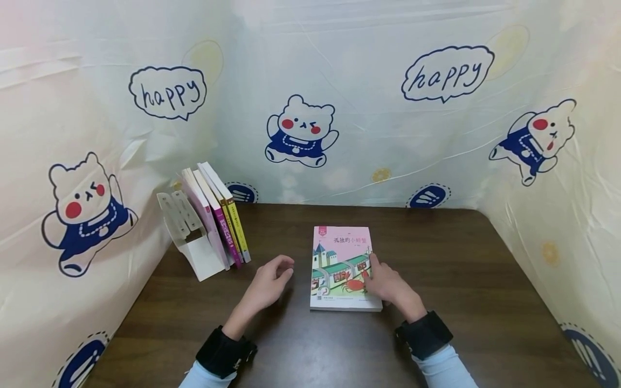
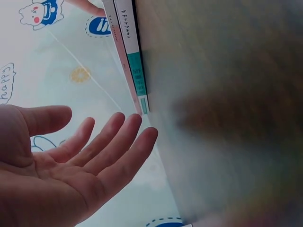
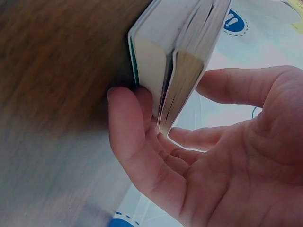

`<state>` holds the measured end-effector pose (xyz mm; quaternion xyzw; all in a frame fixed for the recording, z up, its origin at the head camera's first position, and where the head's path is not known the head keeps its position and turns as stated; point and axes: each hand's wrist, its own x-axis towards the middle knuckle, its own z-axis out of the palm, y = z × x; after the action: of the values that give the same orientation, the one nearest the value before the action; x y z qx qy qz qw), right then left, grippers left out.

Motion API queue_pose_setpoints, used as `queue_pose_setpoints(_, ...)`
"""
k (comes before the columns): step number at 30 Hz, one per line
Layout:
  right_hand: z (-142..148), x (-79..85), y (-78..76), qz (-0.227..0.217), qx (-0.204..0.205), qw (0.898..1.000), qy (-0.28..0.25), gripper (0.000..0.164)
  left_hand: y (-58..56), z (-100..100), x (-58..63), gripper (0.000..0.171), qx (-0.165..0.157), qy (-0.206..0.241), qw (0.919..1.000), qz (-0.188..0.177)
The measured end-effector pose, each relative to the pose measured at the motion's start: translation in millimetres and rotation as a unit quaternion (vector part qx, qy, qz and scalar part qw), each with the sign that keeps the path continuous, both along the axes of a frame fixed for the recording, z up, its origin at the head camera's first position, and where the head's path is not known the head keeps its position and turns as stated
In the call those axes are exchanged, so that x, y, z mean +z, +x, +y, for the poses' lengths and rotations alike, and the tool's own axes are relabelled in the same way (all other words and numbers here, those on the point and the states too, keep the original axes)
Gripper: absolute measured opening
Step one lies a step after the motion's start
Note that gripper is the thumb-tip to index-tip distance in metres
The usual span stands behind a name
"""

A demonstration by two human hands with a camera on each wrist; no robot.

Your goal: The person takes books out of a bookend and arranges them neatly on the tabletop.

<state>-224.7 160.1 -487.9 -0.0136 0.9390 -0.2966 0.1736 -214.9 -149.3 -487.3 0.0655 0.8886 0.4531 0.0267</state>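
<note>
Two books lie stacked on the dark table. The upper one is a pink picture-covered book [image 1: 339, 242]; beneath it, the left wrist view shows a book with a white and teal spine [image 2: 137, 71]. My right hand [image 1: 388, 285] grips the stack at its right edge. Its thumb is at the upper cover in the right wrist view, and the fingers [image 3: 125, 127] curl round the page edges down by the tabletop. My left hand [image 1: 269, 283] hovers to the left of the stack, holding nothing, its fingers loosely bent and apart from the books.
At the table's left side several books [image 1: 218, 221] lean in a row against a white bookend [image 1: 204, 258]. A pale cloth with bear drawings [image 1: 303, 132] surrounds the brown wooden table [image 1: 461, 258] at the back and both sides.
</note>
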Motion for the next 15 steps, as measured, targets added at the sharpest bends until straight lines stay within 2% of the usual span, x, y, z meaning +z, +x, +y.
queue_pose_setpoints(7,0,-1.9,-0.8,0.002,0.001,1.0,0.005,0.08,1.4,-8,1.5,0.022,0.035,0.011,0.9991,0.018)
queue_pose_setpoints(15,-1,-2.2,-1.9,0.005,0.007,1.0,0.006,0.077,4.1,-17,1.3,0.018,0.042,0.015,0.9972,0.06)
